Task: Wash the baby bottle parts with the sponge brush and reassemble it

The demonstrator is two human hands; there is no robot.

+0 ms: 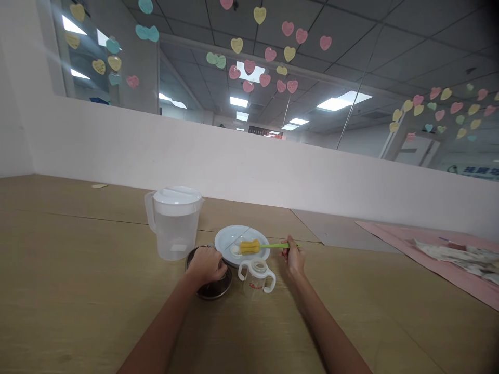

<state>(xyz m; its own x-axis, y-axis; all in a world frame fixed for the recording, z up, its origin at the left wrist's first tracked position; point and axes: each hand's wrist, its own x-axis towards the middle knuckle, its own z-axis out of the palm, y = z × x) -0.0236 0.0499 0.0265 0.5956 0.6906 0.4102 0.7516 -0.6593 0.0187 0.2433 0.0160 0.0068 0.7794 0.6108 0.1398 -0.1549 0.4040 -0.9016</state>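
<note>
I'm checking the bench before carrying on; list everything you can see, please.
Brush: 1, yellow head, green handle, head over plate
Plate: 1, pale, centre
White piece: 1, white, on plate; identity unclear
Bottle: 1, clear with white handles, before plate
Bowl: 1, dark, left of bottle
Pitcher: 1, translucent, white lid, behind bowl
Flat scrap: 1, pale, far left
Grey panel: 1, grey, by wall
Pink sheet: 1, pink, far right
Items on sheet: count unclear, whitish
Table: 1, tan, below everything
Wall: white, behind table
Window glass: above wall
Heart notes: many, mixed colours, on glass
Ceiling lights: several, white, seen in glass
Left hand: 1, over bowl; grip hidden
Right hand: 1, holding brush handle
</note>
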